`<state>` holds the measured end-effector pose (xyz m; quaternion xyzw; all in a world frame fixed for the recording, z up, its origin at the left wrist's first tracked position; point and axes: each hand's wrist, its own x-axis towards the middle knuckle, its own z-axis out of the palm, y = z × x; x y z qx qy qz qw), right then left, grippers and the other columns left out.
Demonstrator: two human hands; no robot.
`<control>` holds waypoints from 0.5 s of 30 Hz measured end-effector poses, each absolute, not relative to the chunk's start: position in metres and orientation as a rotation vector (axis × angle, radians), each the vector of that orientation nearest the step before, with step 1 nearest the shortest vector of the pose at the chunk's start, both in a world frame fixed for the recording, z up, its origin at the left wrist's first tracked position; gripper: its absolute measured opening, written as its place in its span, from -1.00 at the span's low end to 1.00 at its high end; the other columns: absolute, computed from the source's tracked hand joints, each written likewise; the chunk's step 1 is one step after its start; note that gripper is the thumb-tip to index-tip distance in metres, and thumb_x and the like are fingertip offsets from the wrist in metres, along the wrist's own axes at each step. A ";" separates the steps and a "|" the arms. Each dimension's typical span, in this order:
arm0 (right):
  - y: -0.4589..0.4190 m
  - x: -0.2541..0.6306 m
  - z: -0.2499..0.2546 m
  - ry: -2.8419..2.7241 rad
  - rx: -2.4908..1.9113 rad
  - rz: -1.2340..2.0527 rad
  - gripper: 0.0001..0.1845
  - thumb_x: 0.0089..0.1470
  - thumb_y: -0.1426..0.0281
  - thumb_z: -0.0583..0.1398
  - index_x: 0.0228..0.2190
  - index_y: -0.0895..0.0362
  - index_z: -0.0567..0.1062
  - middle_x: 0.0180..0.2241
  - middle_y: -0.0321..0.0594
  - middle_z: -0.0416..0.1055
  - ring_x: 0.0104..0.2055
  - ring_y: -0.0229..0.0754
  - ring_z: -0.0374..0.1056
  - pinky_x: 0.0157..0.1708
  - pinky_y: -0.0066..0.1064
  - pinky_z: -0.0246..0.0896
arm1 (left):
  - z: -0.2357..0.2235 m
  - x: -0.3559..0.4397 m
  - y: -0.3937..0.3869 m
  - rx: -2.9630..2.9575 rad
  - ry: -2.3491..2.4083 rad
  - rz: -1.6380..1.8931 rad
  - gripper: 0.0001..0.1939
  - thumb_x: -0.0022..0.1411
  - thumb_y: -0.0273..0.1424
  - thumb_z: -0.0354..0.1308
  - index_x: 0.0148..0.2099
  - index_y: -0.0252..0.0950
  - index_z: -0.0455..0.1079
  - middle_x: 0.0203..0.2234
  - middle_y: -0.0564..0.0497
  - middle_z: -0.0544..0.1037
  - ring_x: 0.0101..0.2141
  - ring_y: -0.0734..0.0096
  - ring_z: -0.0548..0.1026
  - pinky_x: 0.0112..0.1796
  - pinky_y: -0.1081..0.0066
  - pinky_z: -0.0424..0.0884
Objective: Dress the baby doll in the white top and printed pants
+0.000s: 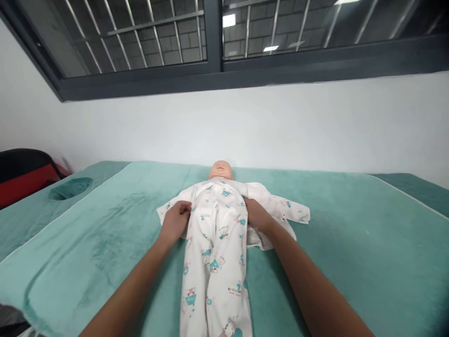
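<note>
A baby doll (221, 169) lies on its back, its head toward the wall. White baby pants (224, 262) with teal and pink prints are spread over its front, the legs running toward me. Beneath them shows a white printed baby shirt (293, 209), its sleeves out to both sides. At the left edge of the pants, my left hand (176, 219) is closed, fingers curled on the fabric. My right hand (258, 216) grips the opposite edge; its fingertips are hidden by the cloth. The doll's body and limbs are covered.
A teal padded bed (115, 234) with a round hole (71, 188) at its left end stands against the white wall (175, 126). A dark-framed window (221, 77) is above. A red and black object (28, 175) sits at the far left.
</note>
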<state>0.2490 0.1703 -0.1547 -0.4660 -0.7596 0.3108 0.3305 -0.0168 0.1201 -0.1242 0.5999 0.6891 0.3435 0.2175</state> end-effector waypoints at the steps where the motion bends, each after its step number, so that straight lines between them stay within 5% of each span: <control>1: 0.170 0.249 -0.154 -2.006 -1.205 0.807 -0.83 -0.16 0.47 0.13 -0.57 0.15 0.54 -0.45 -0.13 0.55 -0.36 0.02 0.42 -0.29 -0.24 0.28 | -0.129 -0.020 0.117 1.689 1.832 0.891 -0.81 0.11 -0.46 0.01 -0.24 -0.23 0.43 -0.25 -0.01 0.59 -0.20 0.28 0.52 -0.12 0.33 0.41; 10: 0.152 0.239 -0.141 -1.754 -1.078 1.001 -0.66 0.02 0.17 0.20 -0.22 0.10 0.57 -0.11 -0.03 0.51 0.04 0.11 0.33 0.08 -0.07 0.17 | -0.119 -0.011 0.125 1.277 1.405 0.957 -0.80 0.02 -0.52 0.15 -0.23 -0.28 0.40 -0.40 0.02 0.56 -0.35 0.37 0.51 -0.35 0.44 0.41; 15: 0.144 0.238 -0.133 -1.647 -1.228 0.899 -0.51 -0.17 0.05 0.30 -0.21 0.06 0.57 -0.08 0.04 0.46 0.14 0.27 0.20 0.20 0.04 -0.02 | -0.139 0.002 0.125 0.824 0.901 1.085 -0.78 0.04 -0.47 0.25 -0.20 -0.32 0.38 -0.38 -0.05 0.55 -0.39 0.38 0.53 -0.30 0.38 0.48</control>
